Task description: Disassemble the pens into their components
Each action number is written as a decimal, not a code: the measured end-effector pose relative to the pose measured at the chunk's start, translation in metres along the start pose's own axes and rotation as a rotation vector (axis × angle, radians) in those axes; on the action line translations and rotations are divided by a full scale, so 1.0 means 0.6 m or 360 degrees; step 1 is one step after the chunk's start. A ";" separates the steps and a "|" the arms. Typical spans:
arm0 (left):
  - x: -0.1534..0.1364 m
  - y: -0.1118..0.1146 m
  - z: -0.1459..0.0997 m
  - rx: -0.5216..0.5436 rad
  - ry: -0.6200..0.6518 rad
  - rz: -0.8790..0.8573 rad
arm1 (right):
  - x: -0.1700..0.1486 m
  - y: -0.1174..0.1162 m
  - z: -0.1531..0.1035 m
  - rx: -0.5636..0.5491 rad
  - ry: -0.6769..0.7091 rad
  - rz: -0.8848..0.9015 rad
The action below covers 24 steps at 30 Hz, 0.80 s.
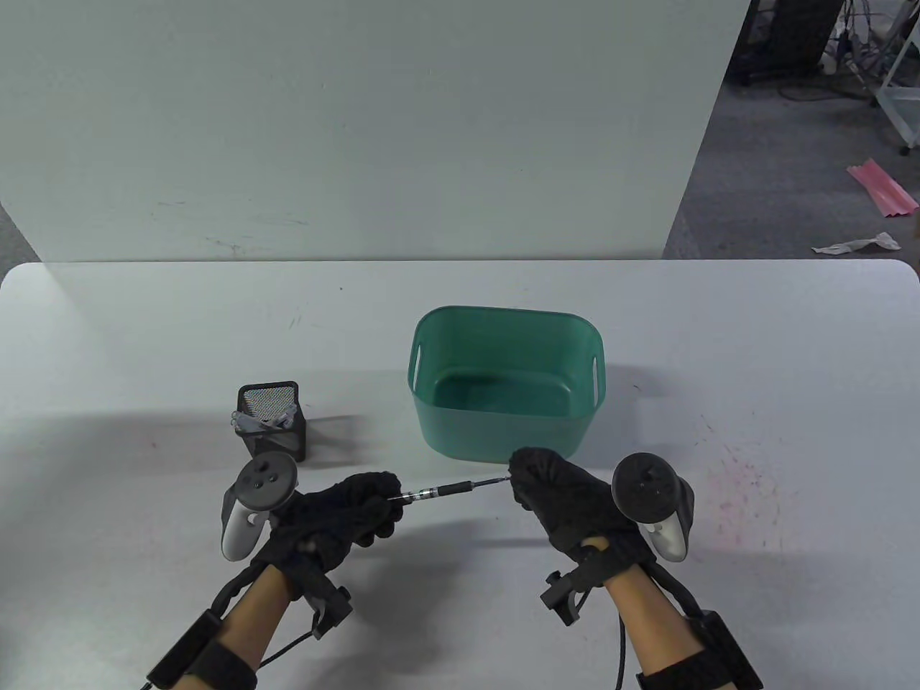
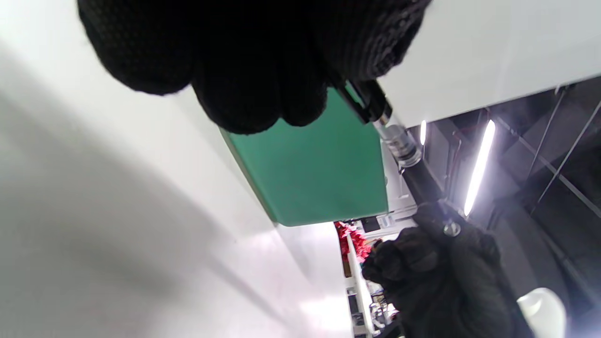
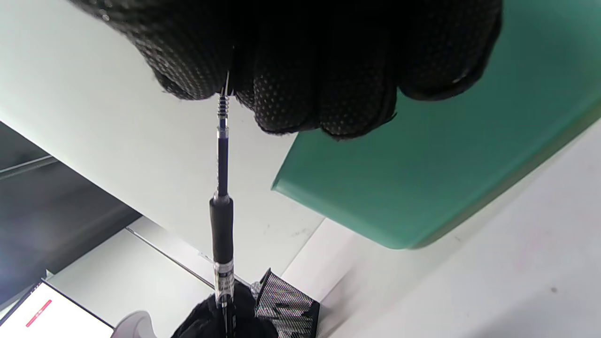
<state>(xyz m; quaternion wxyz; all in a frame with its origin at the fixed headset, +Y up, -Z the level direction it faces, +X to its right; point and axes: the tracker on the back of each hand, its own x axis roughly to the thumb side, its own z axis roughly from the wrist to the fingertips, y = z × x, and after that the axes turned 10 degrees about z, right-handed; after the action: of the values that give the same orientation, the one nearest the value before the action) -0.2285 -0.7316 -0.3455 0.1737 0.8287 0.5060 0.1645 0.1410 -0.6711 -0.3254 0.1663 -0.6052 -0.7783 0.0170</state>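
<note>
Nearest the person, two hands in black knitted sensor gloves hover over the white tabletop [image 1: 755,345], each with a grey-and-black tracker strapped to its back. The left hand [image 1: 338,517] curls its fingers [image 2: 253,94] round the rear end of a slim black pen with a clear barrel section and a dark rubber grip [image 1: 438,492]; the pen lies nearly level between the two hands, above the tabletop and not touching it. The right hand [image 1: 568,496] pinches the pen's front end with its fingers [image 3: 324,84] pressed together. In the right wrist view, a thin dark refill [image 3: 222,159] with a small metal spring [image 3: 223,107] coiled round its tip stands out of the rubber grip and runs up into the right hand's pinch, so the front of the pen is partly drawn apart.

Just beyond the hands sits a teal plastic bin with rounded corners and slot handles [image 1: 503,431], open at the top, its near wall close behind the pen. To the left of the bin, beside the left hand's tracker, stands a small black wire-mesh pen holder [image 1: 277,438] with a few pale items inside that are too small to make out.
</note>
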 end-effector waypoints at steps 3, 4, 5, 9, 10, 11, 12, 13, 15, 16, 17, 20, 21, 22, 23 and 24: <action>-0.007 -0.007 0.000 0.0025 -0.0022 0.0033 | 0.005 0.007 0.001 -0.0031 0.0015 0.0012; -0.009 -0.009 0.000 0.0028 -0.0028 0.0022 | 0.008 0.009 0.002 -0.0027 0.0022 0.0010; -0.010 -0.009 0.000 0.0025 -0.0029 0.0001 | 0.010 0.010 0.002 -0.0023 0.0027 0.0008; -0.015 -0.012 0.002 0.0014 -0.0037 -0.0063 | 0.025 0.017 0.008 -0.0011 0.0055 -0.0028; -0.017 -0.013 0.003 0.0021 -0.0041 -0.0054 | 0.029 0.020 0.010 -0.0022 0.0054 -0.0043; -0.018 -0.014 0.002 0.0026 -0.0046 -0.0063 | 0.031 0.022 0.011 -0.0021 0.0054 -0.0056; -0.019 -0.016 0.002 0.0028 -0.0050 -0.0081 | 0.033 0.024 0.012 -0.0015 0.0051 -0.0064; -0.021 -0.018 0.001 0.0039 -0.0050 -0.0099 | 0.035 0.027 0.013 -0.0015 0.0048 -0.0066; -0.023 -0.021 0.000 0.0062 -0.0058 -0.0112 | 0.040 0.030 0.016 -0.0063 0.0052 -0.0067; -0.025 -0.024 0.000 0.0071 -0.0062 -0.0111 | 0.044 0.032 0.019 -0.0107 0.0042 -0.0087; -0.026 -0.025 0.000 0.0075 -0.0064 -0.0114 | 0.046 0.033 0.024 -0.0130 0.0032 -0.0107; -0.028 -0.027 -0.002 0.0092 -0.0072 -0.0126 | 0.059 0.039 0.053 -0.0253 -0.0020 -0.0204; -0.027 -0.028 -0.002 0.0100 -0.0073 -0.0119 | 0.063 0.041 0.063 -0.0297 -0.0051 -0.0252; -0.026 -0.028 -0.003 0.0108 -0.0073 -0.0113 | 0.067 0.042 0.073 -0.0337 -0.0079 -0.0290; -0.026 -0.029 -0.004 0.0115 -0.0072 -0.0106 | 0.072 0.043 0.086 -0.0381 -0.0122 -0.0326; -0.025 -0.030 -0.004 0.0124 -0.0071 -0.0096 | 0.077 0.042 0.099 -0.0419 -0.0168 -0.0363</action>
<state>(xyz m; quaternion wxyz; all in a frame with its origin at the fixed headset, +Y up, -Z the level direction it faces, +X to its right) -0.2501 -0.7370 -0.3528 0.1574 0.8227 0.5327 0.1207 0.1382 -0.6103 -0.3763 0.0454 -0.5277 -0.8451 -0.0722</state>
